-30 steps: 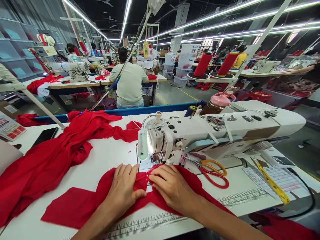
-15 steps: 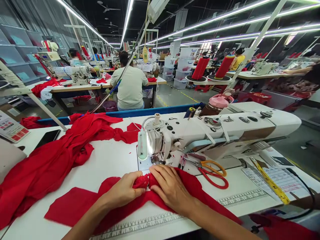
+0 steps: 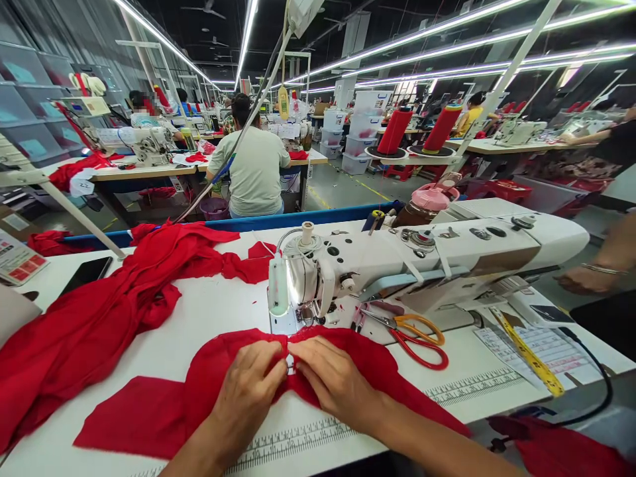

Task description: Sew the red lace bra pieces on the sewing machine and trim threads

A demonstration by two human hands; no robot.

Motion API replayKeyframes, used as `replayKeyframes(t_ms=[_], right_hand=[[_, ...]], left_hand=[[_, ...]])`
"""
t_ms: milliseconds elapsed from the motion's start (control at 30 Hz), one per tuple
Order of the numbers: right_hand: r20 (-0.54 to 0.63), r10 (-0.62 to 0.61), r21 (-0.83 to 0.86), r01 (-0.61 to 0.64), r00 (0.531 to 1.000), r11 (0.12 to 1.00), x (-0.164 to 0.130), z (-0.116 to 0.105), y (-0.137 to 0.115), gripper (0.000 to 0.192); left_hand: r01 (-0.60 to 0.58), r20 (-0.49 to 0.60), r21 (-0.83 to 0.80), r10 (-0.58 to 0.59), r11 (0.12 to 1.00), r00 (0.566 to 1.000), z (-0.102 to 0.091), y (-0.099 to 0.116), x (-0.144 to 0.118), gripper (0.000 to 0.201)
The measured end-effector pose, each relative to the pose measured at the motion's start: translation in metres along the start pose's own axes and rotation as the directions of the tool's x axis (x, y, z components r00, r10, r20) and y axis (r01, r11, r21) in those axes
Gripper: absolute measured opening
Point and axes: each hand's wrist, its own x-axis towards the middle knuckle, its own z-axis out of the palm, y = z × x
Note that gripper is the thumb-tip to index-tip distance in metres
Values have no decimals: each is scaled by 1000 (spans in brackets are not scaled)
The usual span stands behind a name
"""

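Note:
Red fabric (image 3: 213, 371) is spread on the white sewing table in front of the sewing machine (image 3: 377, 262). My left hand (image 3: 251, 381) pinches the fabric's edge just left of a small gap, fingers closed. Right of that gap, my right hand (image 3: 332, 374) has its fingers closed on the same red fabric. A bit of white shows between the two hands. The needle area (image 3: 303, 315) lies just beyond my fingertips, lit by the machine's lamp. What exactly the fingertips hold is partly hidden.
Scissors (image 3: 417, 334) with orange and red handles lie right of the fabric. A yellow tape measure (image 3: 529, 354) rests over papers. More red fabric (image 3: 109, 318) is heaped at left beside a phone (image 3: 87, 275). Another person's hand (image 3: 591, 278) appears at far right.
My left hand has turned and drawn slightly nearer, and the fabric behind it now lies flatter and wider. Another person's arm has come into view at the right. The view has shifted slightly.

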Motion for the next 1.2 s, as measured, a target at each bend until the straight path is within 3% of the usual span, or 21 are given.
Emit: replayKeyframes(t_ms=[100,233,333,467,600,733,867,1067,1200], right_hand=[[80,96,-9,-96,992,995,-4,4,5,41],[187,139,-25,-137,972,990,-12,-3,18,65],[210,155,-40,-150,965,988,-15,-9,24,68],[209,160,-32,-157,965,987,-16,-10,24,70],[171,138,-10,-138,976,990,-15,-8,23,62],[110,85,25,-88,990,996,-13,-9,23,34],[177,39,28,-45,983,999,-8,-12,20,23],[246,120,-18,-119,962,993,-5,-15,17,34],[280,175,-54,-167,944,985,-7,-17,17,49]], left_hand=[[-88,47,-70,91,994,995,2,-4,-4,17],[-19,63,-154,29,988,998,2,-6,-8,18],[31,80,-191,-15,981,997,5,-6,-12,29],[12,110,-171,7,985,994,8,-7,-16,37],[2,161,-111,16,994,987,9,-8,-16,39],[-14,175,-82,29,997,984,9,-6,-15,48],[-7,150,-79,19,997,989,8,-2,-12,49],[99,147,-138,-79,985,986,8,-3,-13,39],[126,215,-52,-113,991,970,9,-9,-18,49]])
